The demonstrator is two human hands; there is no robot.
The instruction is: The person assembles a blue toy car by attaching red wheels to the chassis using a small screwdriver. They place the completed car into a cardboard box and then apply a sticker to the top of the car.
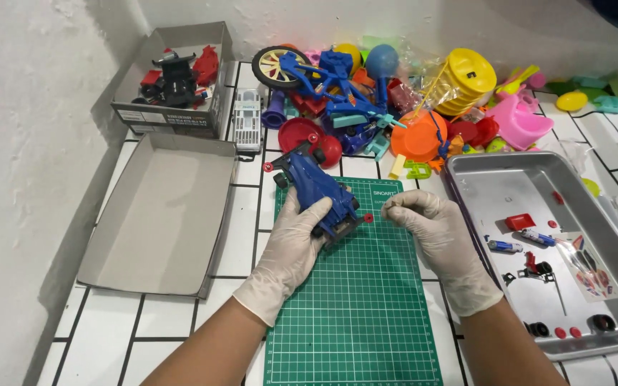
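Blue toy car (314, 187), parts in tray (481, 179)

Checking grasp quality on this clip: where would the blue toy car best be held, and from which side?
Probably across the mid-body of the blue toy car, coming from its left flank as the left hand does: small red rollers jut out at its ends, and the right hand works at the rear.

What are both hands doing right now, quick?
Left hand: closed around the blue toy car, held over the green mat.
Right hand: fingertips pinched by the car's rear; whether it holds anything cannot be told.
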